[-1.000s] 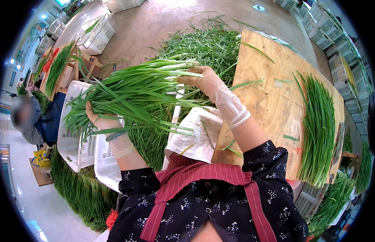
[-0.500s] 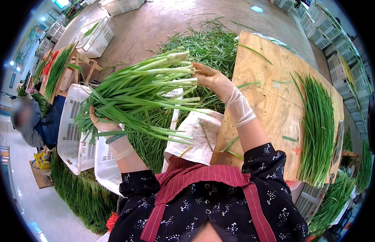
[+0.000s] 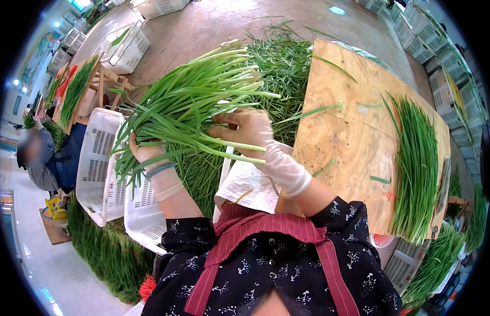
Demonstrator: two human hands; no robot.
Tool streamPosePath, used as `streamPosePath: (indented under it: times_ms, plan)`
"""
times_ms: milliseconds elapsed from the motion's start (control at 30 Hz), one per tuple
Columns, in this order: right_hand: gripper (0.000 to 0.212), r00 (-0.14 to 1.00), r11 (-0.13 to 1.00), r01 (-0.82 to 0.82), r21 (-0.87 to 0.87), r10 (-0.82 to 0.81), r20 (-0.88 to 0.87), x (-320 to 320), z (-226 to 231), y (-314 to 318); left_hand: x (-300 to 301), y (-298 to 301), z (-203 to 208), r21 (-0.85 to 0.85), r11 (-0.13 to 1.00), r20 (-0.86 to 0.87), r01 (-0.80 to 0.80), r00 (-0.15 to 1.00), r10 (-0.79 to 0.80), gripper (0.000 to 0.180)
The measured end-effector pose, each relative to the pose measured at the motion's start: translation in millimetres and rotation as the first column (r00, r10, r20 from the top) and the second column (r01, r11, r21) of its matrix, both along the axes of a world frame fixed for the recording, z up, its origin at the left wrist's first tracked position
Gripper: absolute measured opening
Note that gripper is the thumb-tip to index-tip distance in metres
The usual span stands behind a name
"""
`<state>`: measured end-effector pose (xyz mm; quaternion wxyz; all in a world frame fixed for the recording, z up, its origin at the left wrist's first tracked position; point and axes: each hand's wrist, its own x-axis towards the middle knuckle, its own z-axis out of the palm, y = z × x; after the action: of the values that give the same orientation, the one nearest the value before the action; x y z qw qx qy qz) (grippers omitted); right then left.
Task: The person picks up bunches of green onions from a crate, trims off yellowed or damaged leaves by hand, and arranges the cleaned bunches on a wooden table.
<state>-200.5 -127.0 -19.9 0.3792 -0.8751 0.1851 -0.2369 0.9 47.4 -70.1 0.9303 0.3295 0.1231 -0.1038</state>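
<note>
A loose bunch of Chinese chives [image 3: 202,84] lies across my left hand [image 3: 147,151], which grips its leafy end. The pale stem ends fan out toward the right. My right hand [image 3: 250,129], in a thin glove, reaches in at the lower side of the bunch. Its fingers are bent together around a few stalks, partly covered by leaves. On the wooden board [image 3: 350,126] to the right lies a neatly laid row of chives [image 3: 416,168], with a few stray blades beside it.
Cut leaves [image 3: 279,63] are heaped beyond my hands. White crates [image 3: 97,163] stand at the left, with stacked chives [image 3: 108,253] below them. A white cloth [image 3: 250,181] lies before my apron. Another person [image 3: 42,158] is at the far left.
My right hand has moved from the stem ends down to the lower side of the bunch, fingers now among the stalks. The bunch is tilted more upward, and my left hand still holds it.
</note>
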Motion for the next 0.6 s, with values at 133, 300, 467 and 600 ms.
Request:
streamPosePath:
  times_ms: [133, 300, 467, 600]
  plan:
    - [0.011, 0.910, 0.875, -0.344, -0.342, 0.400, 0.108, -9, -5, 11, -4, -10, 3, -0.044, 0.999, 0.032, 0.008, 0.999, -0.007, 0.041]
    - [0.022, 0.591, 0.598, -0.766, 0.236, 0.799, -0.106, -65, 39, -20, 0, 7, -1, -0.019, 0.997, 0.013, -0.075, 0.997, 0.075, 0.042]
    - [0.025, 0.919, 0.741, -0.314, 0.594, 0.079, 0.386, -103, 51, -96, -7, 1, 15, -0.028, 0.993, -0.001, -0.111, 0.994, 0.111, 0.043]
    - [0.028, 0.801, 0.995, 0.068, -0.076, -0.100, -0.590, -106, -3, -152, 1, 20, 14, -0.078, 0.993, 0.038, -0.093, 0.995, 0.096, 0.039]
